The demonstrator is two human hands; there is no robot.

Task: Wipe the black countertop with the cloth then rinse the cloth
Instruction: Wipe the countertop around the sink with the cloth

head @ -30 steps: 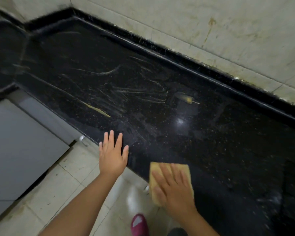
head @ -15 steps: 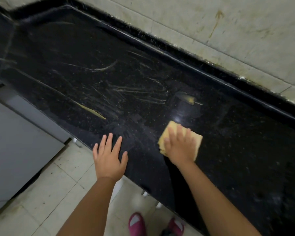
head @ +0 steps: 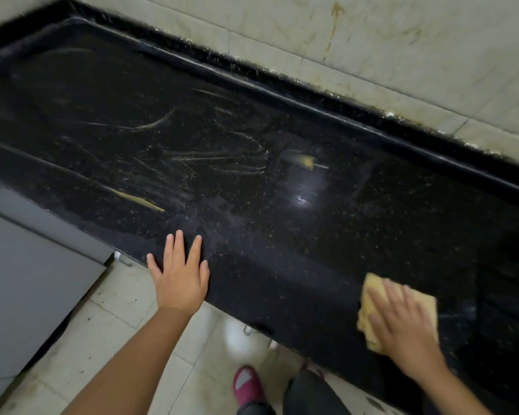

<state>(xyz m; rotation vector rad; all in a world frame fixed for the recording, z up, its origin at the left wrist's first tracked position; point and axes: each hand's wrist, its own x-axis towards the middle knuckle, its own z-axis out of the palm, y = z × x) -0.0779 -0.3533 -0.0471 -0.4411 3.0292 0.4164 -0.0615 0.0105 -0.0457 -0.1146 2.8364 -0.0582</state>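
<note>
The black countertop (head: 252, 139) runs from the upper left to the lower right, streaked with yellowish smears and pale specks. A yellow cloth (head: 372, 290) lies flat on it near the front edge at the right. My right hand (head: 402, 327) presses down on the cloth with its fingers spread and straight, blurred by motion. My left hand (head: 179, 274) rests flat on the front edge of the countertop, fingers spread, holding nothing.
A raised black lip (head: 342, 115) borders the countertop under a stained tiled wall (head: 402, 40). A grey cabinet door (head: 27, 280) stands at the left. Below are pale floor tiles (head: 126, 339) and a pink slipper (head: 247, 384).
My right hand slid the cloth from the middle of the countertop back toward the front edge and to the right. My left hand stayed on the front edge.
</note>
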